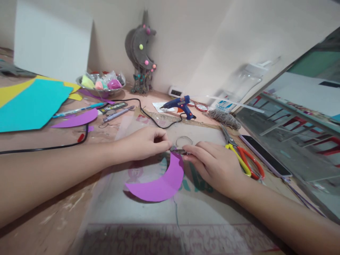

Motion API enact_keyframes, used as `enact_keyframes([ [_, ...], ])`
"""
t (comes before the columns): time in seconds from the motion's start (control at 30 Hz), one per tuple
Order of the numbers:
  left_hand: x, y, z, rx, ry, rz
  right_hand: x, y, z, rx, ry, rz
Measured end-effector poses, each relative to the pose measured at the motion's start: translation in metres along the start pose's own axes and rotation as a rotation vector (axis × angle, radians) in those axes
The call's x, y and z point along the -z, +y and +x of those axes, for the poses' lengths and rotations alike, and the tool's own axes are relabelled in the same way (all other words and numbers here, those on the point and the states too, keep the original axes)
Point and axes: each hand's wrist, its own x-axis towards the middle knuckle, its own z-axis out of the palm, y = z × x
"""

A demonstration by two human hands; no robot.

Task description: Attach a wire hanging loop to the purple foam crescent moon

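A purple crescent-shaped piece of foam sheet (162,182) lies on a clear plastic sheet (148,209) in front of me. My left hand (145,143) has its fingers pinched together at the crescent's upper tip. My right hand (215,166) presses a small dark metal piece (179,151) against that same tip with its fingertips. A thin wire ring (184,141) lies just behind the two hands.
A blue hot glue gun (180,105) with its black cord (79,140) stands behind. Scissors with yellow and red handles (243,157) and a phone (265,156) lie at the right. Teal and yellow sheets (32,102), a purple crescent (77,120) and a bowl of pompoms (103,84) sit at the left.
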Motion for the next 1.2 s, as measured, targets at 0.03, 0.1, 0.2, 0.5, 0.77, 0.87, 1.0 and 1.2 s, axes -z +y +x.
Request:
enact_keyframes([
  [0.03, 0.0002, 0.0, 0.0, 0.002, 0.002, 0.0, -0.0006, 0.0006, -0.0002, -0.014, 0.012, 0.023],
  [0.1, 0.0006, -0.0003, -0.0002, 0.009, -0.004, -0.005, -0.0017, 0.0017, -0.0003, -0.055, 0.036, 0.088],
  [0.2, 0.0011, 0.0, -0.001, 0.015, -0.01, -0.019, -0.0032, 0.003, 0.0, -0.111, 0.034, 0.176],
  [0.5, 0.001, 0.0036, -0.0021, 0.025, 0.002, 0.008, -0.0034, -0.0017, 0.0001, -0.044, 0.007, 0.066],
  [0.77, 0.0017, 0.0037, -0.0012, 0.023, -0.014, 0.011, 0.0, -0.0052, 0.0024, -0.012, -0.014, -0.009],
  [0.87, 0.0006, 0.0024, -0.0012, 0.018, -0.011, 0.01, 0.0009, -0.0053, 0.002, -0.01, -0.01, -0.014],
  [1.0, -0.0008, -0.0014, -0.0006, -0.005, -0.003, 0.017, 0.0016, -0.0049, 0.001, 0.014, -0.005, -0.035],
  [1.2, -0.0017, -0.0053, -0.0004, -0.017, -0.012, -0.003, 0.0021, -0.0042, 0.0012, 0.038, 0.004, -0.027],
])
